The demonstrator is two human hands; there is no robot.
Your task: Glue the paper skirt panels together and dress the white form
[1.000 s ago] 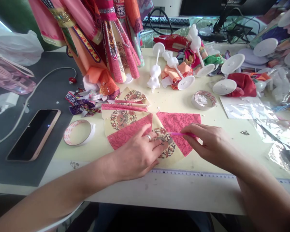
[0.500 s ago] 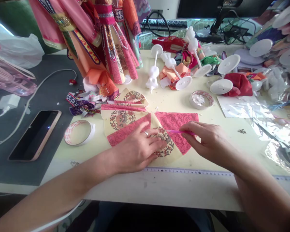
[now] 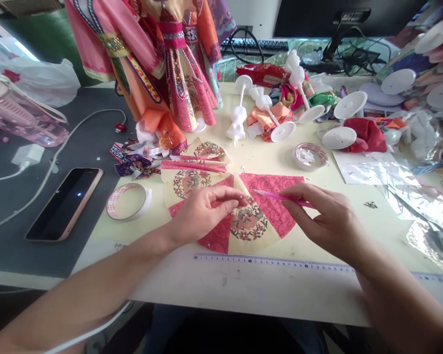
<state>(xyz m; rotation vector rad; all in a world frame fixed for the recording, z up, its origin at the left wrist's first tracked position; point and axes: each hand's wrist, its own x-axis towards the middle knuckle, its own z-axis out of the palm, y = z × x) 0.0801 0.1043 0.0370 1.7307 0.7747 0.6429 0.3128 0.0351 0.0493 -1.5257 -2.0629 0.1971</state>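
Observation:
A fan-shaped piece of fabric (image 3: 273, 204) lies flat on the table, made of pink scroll-patterned panels and cream panels with round flower prints. Over its middle my left hand (image 3: 203, 211) is closed, thumb and fingertips pinched together; whatever they hold, if anything, is too small to make out. My right hand (image 3: 328, 216) grips a slim pink pen-like tool (image 3: 271, 194), its pale tip pointing left above the pink panel, a little apart from my left fingertips. Folded fabric (image 3: 194, 164) lies at the back of the piece.
A printed ruler scale (image 3: 273, 262) runs along the front. Tape rolls (image 3: 112, 209) (image 3: 299, 164) flank the fabric, the right one holding small white bits. A phone (image 3: 64, 204) lies left, scissors (image 3: 424, 216) right. Dressed figures (image 3: 177, 73) and white stands (image 3: 239, 118) stand or lie behind.
My left hand has lifted from lying spread on the fabric into a pinch. The tool's tip has moved up off the flower print. The view has shifted slightly.

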